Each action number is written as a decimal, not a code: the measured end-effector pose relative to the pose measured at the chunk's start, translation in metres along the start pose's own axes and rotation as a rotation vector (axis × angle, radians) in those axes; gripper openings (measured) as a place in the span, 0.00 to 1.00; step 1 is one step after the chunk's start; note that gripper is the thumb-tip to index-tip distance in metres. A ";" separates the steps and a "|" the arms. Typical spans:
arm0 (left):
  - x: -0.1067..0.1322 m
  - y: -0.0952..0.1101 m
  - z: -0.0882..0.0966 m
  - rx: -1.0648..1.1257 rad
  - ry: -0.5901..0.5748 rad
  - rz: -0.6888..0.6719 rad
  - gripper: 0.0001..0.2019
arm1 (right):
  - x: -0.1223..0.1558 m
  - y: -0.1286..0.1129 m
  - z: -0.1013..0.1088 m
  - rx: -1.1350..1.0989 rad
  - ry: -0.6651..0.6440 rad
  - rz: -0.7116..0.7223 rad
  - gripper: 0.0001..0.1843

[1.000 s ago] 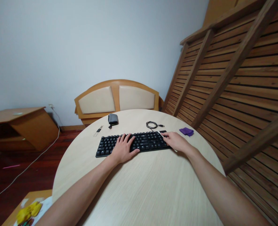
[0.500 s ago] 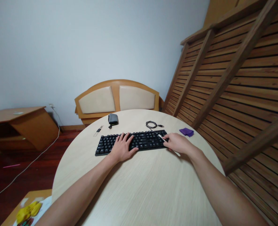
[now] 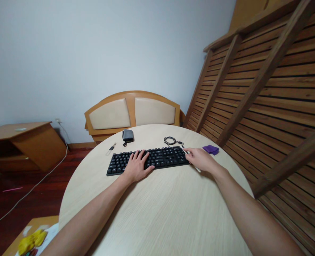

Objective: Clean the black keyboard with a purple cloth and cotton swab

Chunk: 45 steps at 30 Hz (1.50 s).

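Note:
A black keyboard [image 3: 168,158] lies across the far half of a round pale wooden table [image 3: 159,209]. My left hand [image 3: 137,166] rests flat on the keyboard's middle keys with its fingers spread, holding nothing. My right hand [image 3: 201,160] is at the keyboard's right end, fingers closed round a thin white stick-like tool [image 3: 185,151]. The tool's tip touches the top right keys, and its other end pokes out under my palm. I cannot make out what kind of tool it is.
Behind the keyboard lie a coiled black cable [image 3: 170,141], a purple cloth [image 3: 211,149], a grey pouch [image 3: 128,135] and a small black-and-clear item [image 3: 111,148]. A padded chair [image 3: 132,112] stands beyond the table, and a slatted wooden frame [image 3: 266,89] leans at right. A low cabinet [image 3: 21,142] is at left.
The keyboard has slid slightly left and away with my left hand on it. My right hand has shifted along the keyboard's right end with the white tool.

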<state>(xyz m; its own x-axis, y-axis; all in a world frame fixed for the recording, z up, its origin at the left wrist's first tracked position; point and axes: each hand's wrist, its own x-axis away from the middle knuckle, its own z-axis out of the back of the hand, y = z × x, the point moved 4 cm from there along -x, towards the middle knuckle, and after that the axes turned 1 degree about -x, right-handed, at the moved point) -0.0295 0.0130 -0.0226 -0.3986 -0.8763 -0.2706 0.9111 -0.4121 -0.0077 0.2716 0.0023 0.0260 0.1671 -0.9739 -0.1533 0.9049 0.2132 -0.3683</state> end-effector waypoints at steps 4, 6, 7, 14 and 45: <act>0.001 0.000 0.000 -0.011 0.010 -0.003 0.39 | -0.011 0.008 -0.012 0.030 0.010 -0.020 0.24; 0.001 0.000 -0.001 -0.012 0.007 -0.003 0.39 | -0.015 0.009 -0.016 0.028 0.000 -0.028 0.23; 0.001 0.000 -0.001 -0.011 0.005 -0.001 0.39 | -0.017 0.009 -0.017 0.023 -0.005 -0.031 0.23; 0.000 0.000 -0.001 -0.005 -0.002 0.005 0.39 | -0.020 0.004 -0.018 0.051 0.001 -0.047 0.26; 0.001 0.002 0.003 -0.046 -0.006 0.003 0.38 | -0.007 0.030 0.001 -0.240 -0.010 -0.093 0.30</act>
<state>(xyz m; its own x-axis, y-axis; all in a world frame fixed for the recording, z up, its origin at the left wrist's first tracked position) -0.0284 0.0103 -0.0205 -0.3959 -0.8793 -0.2647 0.9163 -0.3972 -0.0511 0.2976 0.0150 0.0166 0.0929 -0.9906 -0.1000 0.7981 0.1341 -0.5875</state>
